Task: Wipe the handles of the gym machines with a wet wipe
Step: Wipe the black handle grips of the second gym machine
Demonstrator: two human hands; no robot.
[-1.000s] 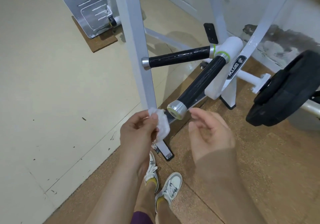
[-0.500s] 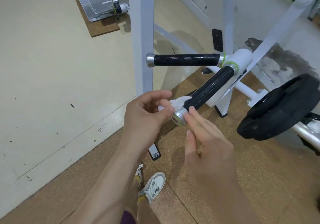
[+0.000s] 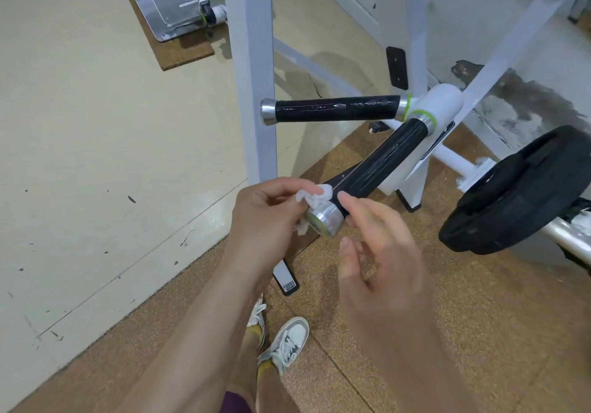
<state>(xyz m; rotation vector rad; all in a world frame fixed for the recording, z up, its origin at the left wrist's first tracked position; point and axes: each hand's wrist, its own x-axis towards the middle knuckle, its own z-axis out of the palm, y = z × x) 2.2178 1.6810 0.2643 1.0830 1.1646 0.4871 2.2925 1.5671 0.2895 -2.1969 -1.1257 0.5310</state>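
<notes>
Head: wet wipe [image 3: 312,195] in left grip [image 3: 266,217]

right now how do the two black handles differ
The near handle points toward the camera; the far handle points left. The left hand holds the wet wipe against the near handle's capped end; nothing touches the far handle. Both have black grips, silver end caps and green rings.
</notes>
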